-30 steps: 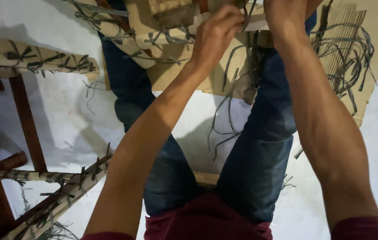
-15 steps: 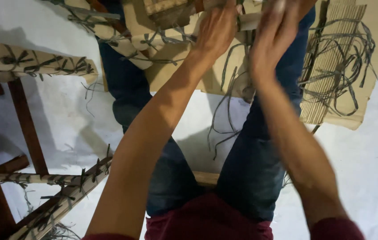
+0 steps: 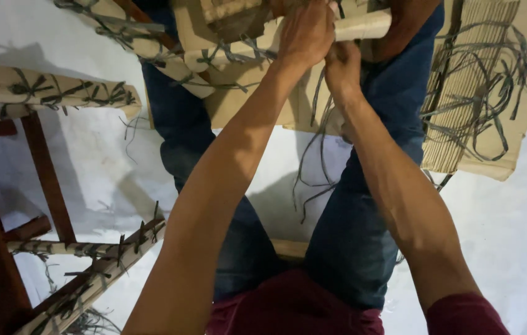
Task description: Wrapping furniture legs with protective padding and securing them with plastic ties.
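Around the paper-wrapped rod (image 3: 363, 26), loose grey strips (image 3: 319, 155) hang just below and a cardboard sheet (image 3: 511, 74) crowds its right; bare white floor (image 3: 511, 236) lies open farther right and below.

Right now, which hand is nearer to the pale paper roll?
Left. The left hand closes on the paper roll at its near end. The right hand sits just below it, gripping grey strips.

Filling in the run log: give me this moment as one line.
left hand: gripping paper-wrapped roll | right hand: closed on grey straps below it | wooden frame: apart, left
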